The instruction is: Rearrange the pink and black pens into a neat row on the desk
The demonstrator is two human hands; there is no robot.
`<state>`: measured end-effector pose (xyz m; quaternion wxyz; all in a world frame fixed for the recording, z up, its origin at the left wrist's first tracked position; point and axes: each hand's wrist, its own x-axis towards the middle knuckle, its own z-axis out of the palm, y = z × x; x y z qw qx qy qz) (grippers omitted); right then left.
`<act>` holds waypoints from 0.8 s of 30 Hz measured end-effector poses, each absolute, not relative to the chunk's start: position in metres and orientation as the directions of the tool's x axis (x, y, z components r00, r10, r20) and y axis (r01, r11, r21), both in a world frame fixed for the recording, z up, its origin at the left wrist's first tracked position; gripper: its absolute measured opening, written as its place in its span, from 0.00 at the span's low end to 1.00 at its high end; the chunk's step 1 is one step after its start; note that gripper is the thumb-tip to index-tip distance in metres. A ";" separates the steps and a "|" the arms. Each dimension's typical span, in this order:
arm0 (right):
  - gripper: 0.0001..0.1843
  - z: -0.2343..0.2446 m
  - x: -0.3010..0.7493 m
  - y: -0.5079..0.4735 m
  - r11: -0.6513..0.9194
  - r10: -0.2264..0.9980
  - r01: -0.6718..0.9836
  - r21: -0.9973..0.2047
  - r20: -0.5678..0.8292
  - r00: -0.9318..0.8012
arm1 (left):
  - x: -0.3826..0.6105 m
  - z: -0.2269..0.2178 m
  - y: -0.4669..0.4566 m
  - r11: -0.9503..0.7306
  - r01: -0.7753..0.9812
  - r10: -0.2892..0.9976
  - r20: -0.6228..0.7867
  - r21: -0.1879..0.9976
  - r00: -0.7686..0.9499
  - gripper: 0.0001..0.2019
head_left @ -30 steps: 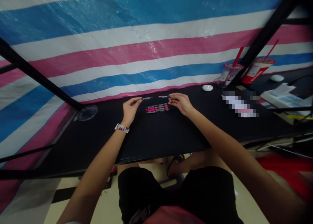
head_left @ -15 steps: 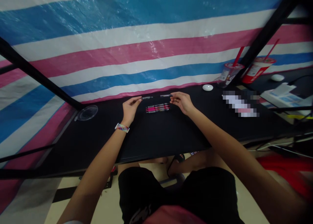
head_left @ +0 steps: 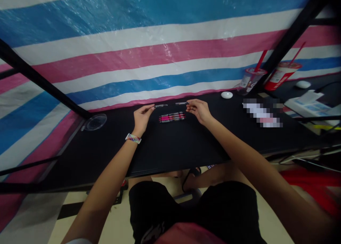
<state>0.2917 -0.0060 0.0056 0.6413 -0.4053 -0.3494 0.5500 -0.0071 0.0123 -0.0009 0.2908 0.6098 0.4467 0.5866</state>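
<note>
- We see the left hand [head_left: 142,116] raised just over the tabletop [head_left: 165,148]; thumb & forefinger are pinched on the outer end of a grey pen piece [head_left: 160,105]; the other fingers curl loosely underneath.
- The right hand [head_left: 198,110] mirrors it; its fingertips nip a dark pen piece [head_left: 181,103]; the remaining fingers are half folded.
- Both pieces sit end to end on approx. one line, above the tabletop nr its far edge, about midway along; a small gap lies btw. them; we can't tell whether a thin refill bridges it, too small to see.
- Just under them, on the tabletop, lies a tight row of pink pens [head_left: 172,117], side by side & parallel to the far edge; neither hand touches it.
- Our judgement on handling: hold both pieces on one axis, no kink at the gap; use fingertips only, w/ light pressure; shift the pinch closer to the facing ends so they wobble less; stay low over the tabletop so a dropped small part lands close; stay clear of the pink row.
- Elsewhere: a clear round lid [head_left: 94,122] nr the left edge; a white puck [head_left: 226,95] at the far edge, rightwards; a cup w/ a red straw [head_left: 249,80] by the far right corner.
</note>
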 end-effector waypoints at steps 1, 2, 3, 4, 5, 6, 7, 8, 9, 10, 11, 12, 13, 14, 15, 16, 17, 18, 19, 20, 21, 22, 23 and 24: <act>0.06 0.005 0.292 -0.006 0.067 0.989 -0.419 -0.906 0.004 0.149 | -0.007 -0.001 0.013 -0.432 0.199 0.886 0.455 0.880 -0.088 0.13; 0.06 0.005 0.292 -0.006 0.067 0.989 -0.413 -0.908 0.006 0.149 | -0.007 -0.001 0.013 -0.432 0.193 0.886 0.454 0.881 -0.089 0.13; 0.06 0.005 0.292 -0.005 0.067 0.989 -0.407 -0.911 0.006 0.149 | -0.007 -0.002 0.013 -0.432 0.187 0.887 0.453 0.882 -0.088 0.13; 0.06 0.005 0.292 -0.005 0.066 0.989 -0.401 -0.914 0.005 0.151 | -0.007 -0.002 0.013 -0.430 0.184 0.888 0.451 0.884 -0.087 0.13; 0.06 0.005 0.293 -0.005 0.065 0.988 -0.396 -0.916 0.004 0.153 | -0.007 -0.001 0.013 -0.427 0.183 0.890 0.447 0.886 -0.087 0.13; 0.05 0.005 0.293 -0.004 0.065 0.988 -0.393 -0.917 0.003 0.156 | -0.007 -0.001 0.013 -0.423 0.184 0.892 0.443 0.887 -0.085 0.13; 0.05 0.005 0.293 -0.004 0.065 0.987 -0.391 -0.918 0.002 0.160 | -0.006 -0.001 0.012 -0.421 0.185 0.894 0.441 0.888 -0.083 0.13; 0.05 0.005 0.293 -0.004 0.067 0.987 -0.391 -0.918 0.004 0.162 | -0.006 0.000 0.012 -0.420 0.183 0.895 0.440 0.889 -0.080 0.13; 0.04 0.005 0.293 -0.004 0.069 0.988 -0.389 -0.918 0.008 0.156 | -0.005 0.000 0.011 -0.420 0.178 0.896 0.438 0.890 -0.072 0.13; 0.04 0.004 0.292 -0.005 0.067 0.990 -0.385 -0.920 0.014 0.139 | -0.005 0.001 0.010 -0.419 0.174 0.899 0.434 0.891 -0.054 0.13; 0.04 0.004 0.291 -0.005 0.059 0.994 -0.378 -0.924 0.018 0.112 | -0.004 0.001 0.010 -0.416 0.174 0.904 0.427 0.892 -0.027 0.13; 0.04 0.003 0.290 -0.006 0.047 0.997 -0.367 -0.929 0.020 0.078 | -0.003 0.001 0.009 -0.413 0.179 0.908 0.419 0.893 0.005 0.13; 0.05 0.003 0.289 -0.007 0.034 0.999 -0.355 -0.934 0.020 0.042 | -0.002 0.002 0.007 -0.412 0.192 0.910 0.413 0.891 0.039 0.13; 0.06 0.002 0.288 -0.007 0.021 1.000 -0.343 -0.939 0.019 0.011 | -0.001 0.002 0.006 -0.416 0.213 0.909 0.411 0.884 0.070 0.13; 0.06 0.001 0.286 -0.008 0.013 1.000 -0.333 -0.943 0.018 -0.012 | 0.000 0.003 0.005 -0.424 0.241 0.905 0.414 0.873 0.094 0.13; 0.07 0.000 0.285 -0.009 0.010 1.000 -0.328 -0.945 0.018 -0.023 | 0.001 0.003 0.004 -0.436 0.270 0.900 0.422 0.858 0.113 0.13; 0.07 -0.001 0.284 -0.009 0.011 0.999 -0.327 -0.945 0.021 -0.027 | 0.001 0.004 0.003 -0.449 0.298 0.893 0.432 0.842 0.125 0.15; 0.08 -0.001 0.284 -0.010 0.014 0.999 -0.328 -0.944 0.025 -0.030 | 0.002 0.005 0.002 -0.461 0.320 0.887 0.442 0.828 0.134 0.18; 0.08 -0.001 0.283 -0.010 0.016 0.999 -0.331 -0.944 0.028 -0.033 | 0.003 0.005 0.001 -0.470 0.333 0.882 0.449 0.818 0.142 0.21; 0.08 -0.001 0.283 -0.010 0.018 0.999 -0.334 -0.942 0.032 -0.035 | 0.003 0.005 0.001 -0.475 0.336 0.879 0.453 0.813 0.147 0.22; 0.08 -0.001 0.283 -0.011 0.019 0.999 -0.338 -0.941 0.033 -0.037 | 0.004 0.005 0.001 -0.477 0.333 0.878 0.453 0.813 0.152 0.22; 0.08 -0.001 0.283 -0.011 0.017 0.999 -0.342 -0.940 0.032 -0.038 | 0.004 0.004 0.002 -0.477 0.323 0.879 0.451 0.817 0.156 0.21; 0.07 0.000 0.283 -0.011 0.014 0.999 -0.344 -0.939 0.029 -0.038 | 0.004 0.004 0.002 -0.476 0.309 0.879 0.450 0.823 0.157 0.18; 0.07 0.001 0.283 -0.011 0.011 0.999 -0.347 -0.938 0.026 -0.036 | 0.004 0.003 0.003 -0.476 0.291 0.879 0.449 0.830 0.158 0.14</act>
